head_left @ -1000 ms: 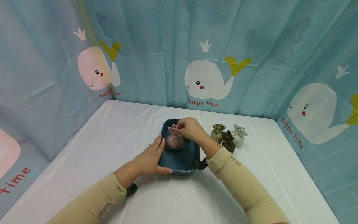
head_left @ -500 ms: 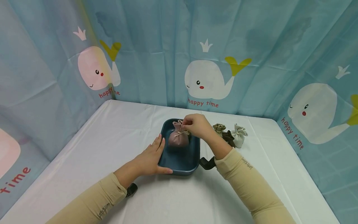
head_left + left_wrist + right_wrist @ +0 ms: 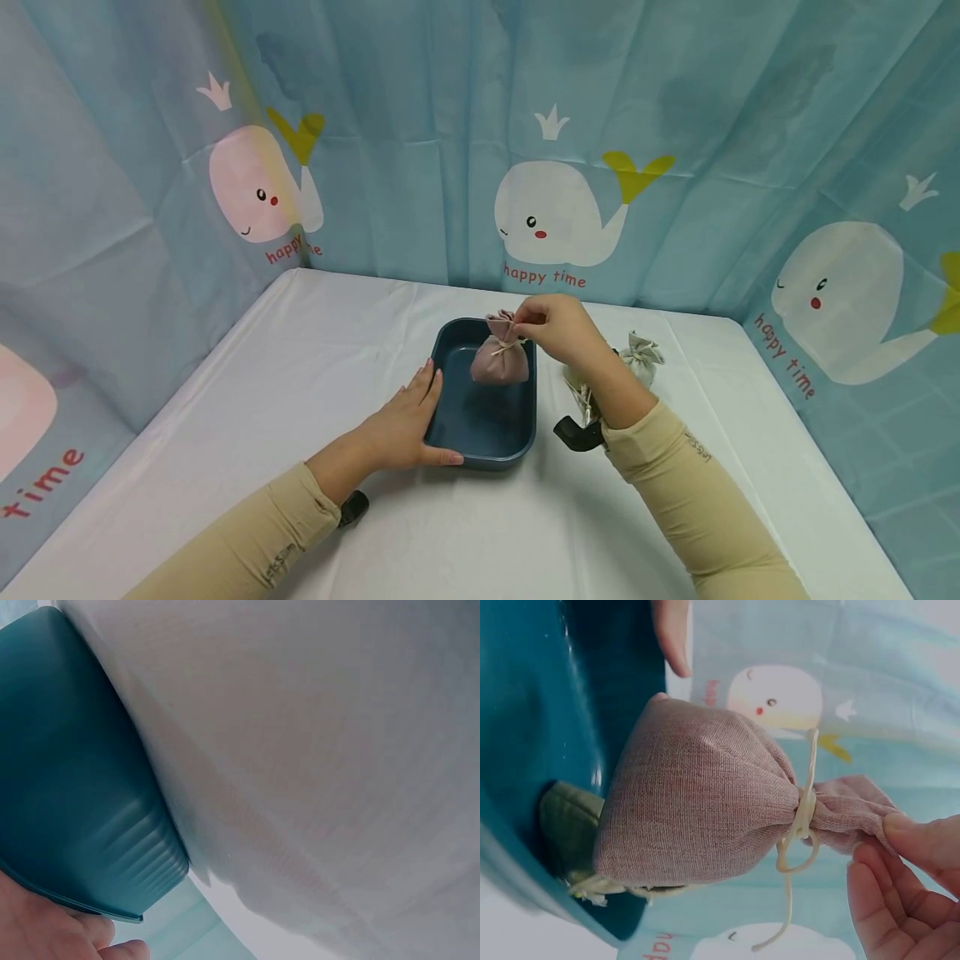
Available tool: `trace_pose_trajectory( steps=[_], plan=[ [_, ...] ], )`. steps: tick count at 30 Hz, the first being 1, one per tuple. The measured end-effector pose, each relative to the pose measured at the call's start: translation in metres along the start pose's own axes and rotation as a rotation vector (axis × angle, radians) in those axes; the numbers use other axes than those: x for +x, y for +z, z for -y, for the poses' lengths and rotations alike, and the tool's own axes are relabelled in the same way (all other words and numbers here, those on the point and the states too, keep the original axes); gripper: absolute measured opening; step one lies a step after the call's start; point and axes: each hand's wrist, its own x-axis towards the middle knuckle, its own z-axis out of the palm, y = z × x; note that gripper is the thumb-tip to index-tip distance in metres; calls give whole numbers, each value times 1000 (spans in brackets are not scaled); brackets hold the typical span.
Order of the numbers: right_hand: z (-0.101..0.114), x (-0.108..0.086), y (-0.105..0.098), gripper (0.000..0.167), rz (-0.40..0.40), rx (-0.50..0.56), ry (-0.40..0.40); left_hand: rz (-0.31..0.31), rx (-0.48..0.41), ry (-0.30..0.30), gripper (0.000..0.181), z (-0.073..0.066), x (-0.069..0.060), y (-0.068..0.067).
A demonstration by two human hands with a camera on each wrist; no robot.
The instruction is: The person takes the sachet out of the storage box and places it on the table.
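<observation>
A dusty-pink cloth pouch (image 3: 500, 363), tied at the neck with cream cord, hangs over the right part of a dark blue rectangular tray (image 3: 480, 429). My right hand (image 3: 562, 329) pinches the gathered top of this pouch between thumb and fingers, plainly seen in the right wrist view. Inside the tray, that view also has a green pouch (image 3: 568, 825), partly covered by the pink one. My left hand (image 3: 397, 429) rests along the tray's left side with fingers extended, its thumb at the near rim. The left wrist view catches the tray's outer wall and a few fingertips.
Right of the tray stands a pale grey pouch (image 3: 641, 357). An olive pouch (image 3: 576, 383) there is partly hidden by my right forearm. White cloth (image 3: 337, 333) covers the table, and a blue whale-print curtain (image 3: 420, 208) rises behind it.
My right hand has moved right and a little up, carrying the pink pouch from the tray's left side toward its right rim. The left hand and tray have stayed put.
</observation>
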Motion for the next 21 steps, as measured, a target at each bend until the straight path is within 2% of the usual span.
trace_pose_trajectory(
  steps=[8, 21],
  plan=[
    [-11, -10, -15, 8, -15, -24, -11, -6, 0, 7, 127, -1, -1, -1],
    [-30, -32, -51, 9, -62, -22, 29, 3, 5, 4, 126, -2, -1, -1]
  ],
)
